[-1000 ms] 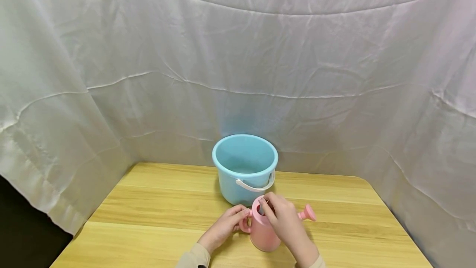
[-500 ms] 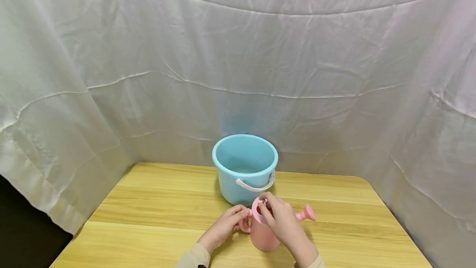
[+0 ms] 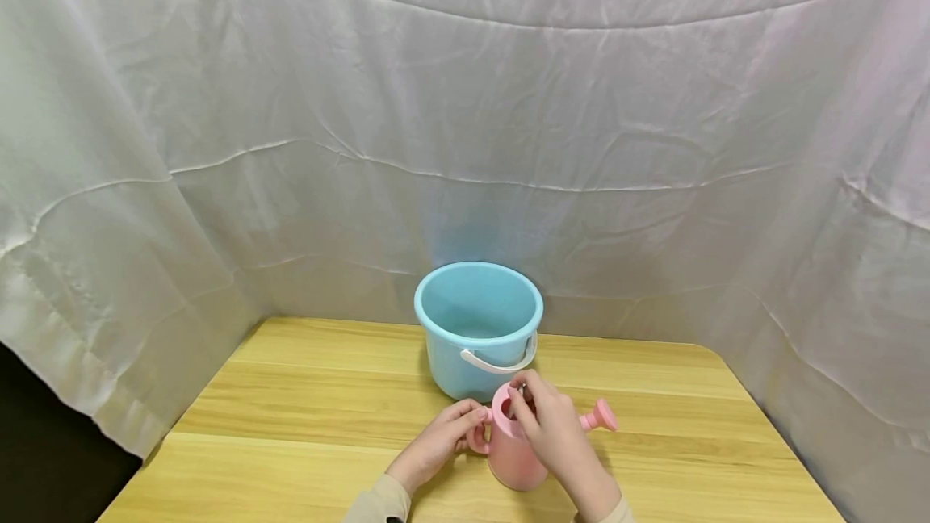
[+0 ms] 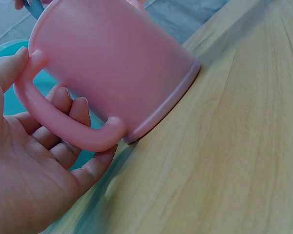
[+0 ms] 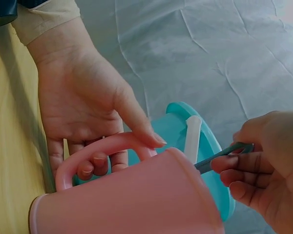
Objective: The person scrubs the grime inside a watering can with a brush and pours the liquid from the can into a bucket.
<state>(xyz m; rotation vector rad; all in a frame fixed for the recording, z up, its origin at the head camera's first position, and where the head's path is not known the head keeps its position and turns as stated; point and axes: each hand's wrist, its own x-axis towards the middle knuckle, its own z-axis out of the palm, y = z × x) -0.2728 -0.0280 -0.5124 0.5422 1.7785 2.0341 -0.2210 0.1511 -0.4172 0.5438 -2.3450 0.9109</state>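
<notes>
A pink watering can [image 3: 514, 454] stands upright on the wooden table, its spout pointing right. My left hand [image 3: 439, 441] grips the can's handle [image 4: 63, 119], thumb at its top and fingers curled through the loop. Over the can's top opening, my right hand [image 3: 555, 426] pinches a slim grey-blue tool [image 5: 219, 158] with a looped end. Its lower part goes down into the can and is hidden there, so its kind cannot be told. The left wrist view catches only a bit of this tool [image 4: 34, 7] at the upper left corner.
Just behind the can stands a light blue bucket [image 3: 475, 361] with a white handle [image 3: 501, 366] hanging down its front. Grey-white cloth [image 3: 465, 119] hangs behind and at both sides of the table [image 3: 291, 394]. The can's spout [image 3: 601, 416] sticks out to the right.
My right hand dipped slightly with the tool over the can's opening, then rose a little again. The left hand, the watering can and the bucket stay in place.
</notes>
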